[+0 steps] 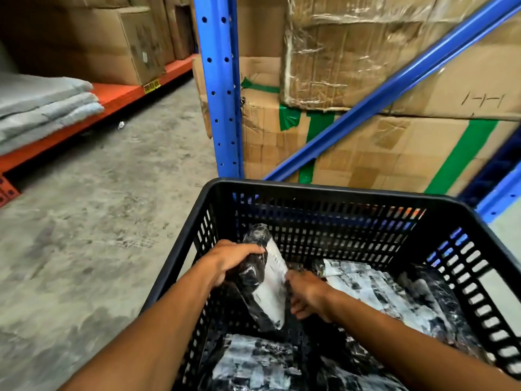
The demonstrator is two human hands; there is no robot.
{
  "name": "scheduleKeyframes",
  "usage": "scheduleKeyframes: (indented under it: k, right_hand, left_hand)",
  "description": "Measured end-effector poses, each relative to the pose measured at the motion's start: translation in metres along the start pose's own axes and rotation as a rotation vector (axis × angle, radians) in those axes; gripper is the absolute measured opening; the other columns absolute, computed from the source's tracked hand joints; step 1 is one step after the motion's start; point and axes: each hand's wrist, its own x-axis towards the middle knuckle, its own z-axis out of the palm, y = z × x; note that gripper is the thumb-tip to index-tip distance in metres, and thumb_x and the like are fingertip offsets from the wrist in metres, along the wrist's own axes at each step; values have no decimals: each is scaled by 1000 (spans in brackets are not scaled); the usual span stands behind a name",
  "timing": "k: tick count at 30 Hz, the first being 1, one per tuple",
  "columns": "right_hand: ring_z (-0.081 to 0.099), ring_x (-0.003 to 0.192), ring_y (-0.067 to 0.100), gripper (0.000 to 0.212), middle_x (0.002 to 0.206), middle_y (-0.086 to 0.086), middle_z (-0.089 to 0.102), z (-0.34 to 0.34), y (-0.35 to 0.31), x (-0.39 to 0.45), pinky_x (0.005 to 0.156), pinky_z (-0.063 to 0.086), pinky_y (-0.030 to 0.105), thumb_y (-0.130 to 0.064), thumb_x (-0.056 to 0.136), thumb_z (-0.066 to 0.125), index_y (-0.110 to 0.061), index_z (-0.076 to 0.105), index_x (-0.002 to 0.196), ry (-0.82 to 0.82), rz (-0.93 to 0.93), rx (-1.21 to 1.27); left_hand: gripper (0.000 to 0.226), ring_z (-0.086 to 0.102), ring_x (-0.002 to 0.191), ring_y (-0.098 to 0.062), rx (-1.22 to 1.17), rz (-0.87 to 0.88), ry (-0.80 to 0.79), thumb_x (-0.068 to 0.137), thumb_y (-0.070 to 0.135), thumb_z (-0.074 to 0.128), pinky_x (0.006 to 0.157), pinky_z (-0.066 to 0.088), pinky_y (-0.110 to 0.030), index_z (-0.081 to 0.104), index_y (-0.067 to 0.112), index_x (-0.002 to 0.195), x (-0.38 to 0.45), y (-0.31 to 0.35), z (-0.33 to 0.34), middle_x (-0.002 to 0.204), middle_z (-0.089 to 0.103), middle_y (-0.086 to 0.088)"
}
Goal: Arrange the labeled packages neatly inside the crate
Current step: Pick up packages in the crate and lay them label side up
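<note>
A black slotted plastic crate (318, 190) fills the lower right of the head view. Inside it, against the left wall, a black shiny package with a white label (267, 289) stands tilted on edge. My left hand (228, 261) grips its upper left side from above. My right hand (307, 294) holds its lower right edge, fingers curled under the label. More black-and-white wrapped packages lie flat in the crate, one at the right (394, 294) and one at the near side (259, 362).
A blue rack upright (218, 86) and diagonal brace (394, 83) stand just beyond the crate, with stacked cardboard boxes (394, 148) behind. An orange shelf beam (112, 100) with folded grey sheets (42, 108) runs along the left. Bare concrete floor (98, 221) lies left of the crate.
</note>
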Motion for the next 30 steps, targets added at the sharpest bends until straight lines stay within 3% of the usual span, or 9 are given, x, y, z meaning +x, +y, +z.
scheduleKeyframes:
  k: [3,7,10,12,15,19,22,26,30]
  right_hand:
    - [56,79,24,35,89,6,57,3,8,4,73,48,34,-40,100,29,-14,53,100,-9,20,-5]
    - [48,61,7,19,78,-4,55,2,15,14,47,39,15,-29,100,43,-15,53,109,60,-82,-16]
    - [55,77,14,35,107,7,67,5,20,19,56,48,16,-26,99,46,-6,53,126,35,-67,-94]
    - [56,77,20,48,125,17,61,11,23,22,68,51,29,-33,97,46,-2,44,134,-8,2,-153]
    - [56,72,19,55,122,16,59,21,26,30,73,54,36,-36,96,48,-3,37,139,-54,23,-176]
    - [55,65,14,60,109,11,51,25,26,40,59,51,27,-29,95,54,-3,31,143,-20,25,-213]
    - [49,63,12,65,120,11,54,28,30,47,50,41,19,-21,93,58,-1,26,145,7,-1,-285]
    - [53,120,25,62,143,15,48,24,27,37,85,46,26,-19,92,59,-2,29,145,12,-62,-386]
    - [48,130,27,66,146,10,47,10,17,5,107,42,35,-26,91,63,-12,31,147,-98,-185,-587]
  left_hand:
    - [42,67,105,-29,-104,-48,-145,81,23,73,101,49,-45,63,4,118,2,-9,3,115,71,-15]
    - [33,58,111,-24,274,22,36,90,12,61,93,46,-32,55,0,121,12,-17,19,122,61,-10]
    - [51,51,127,-30,435,-6,22,90,13,58,107,42,-35,46,4,139,15,-20,21,141,51,-15]
    - [51,50,128,-31,617,-27,61,92,13,52,104,43,-32,43,1,141,16,-27,22,144,48,-16]
    - [52,50,129,-30,837,0,95,89,13,52,103,45,-32,44,4,139,20,-35,26,145,47,-15]
    - [53,53,126,-28,993,30,54,87,13,58,98,47,-30,46,3,138,23,-40,30,143,49,-13]
    - [52,55,122,-26,1073,34,7,86,15,62,91,47,-27,49,2,135,24,-40,27,140,52,-13]
    - [54,57,120,-26,1200,25,-91,87,19,64,90,47,-27,48,4,136,19,-30,16,139,53,-11]
    - [61,56,120,-26,1394,48,-289,86,36,64,103,44,-35,50,9,139,2,-5,19,135,57,-7]
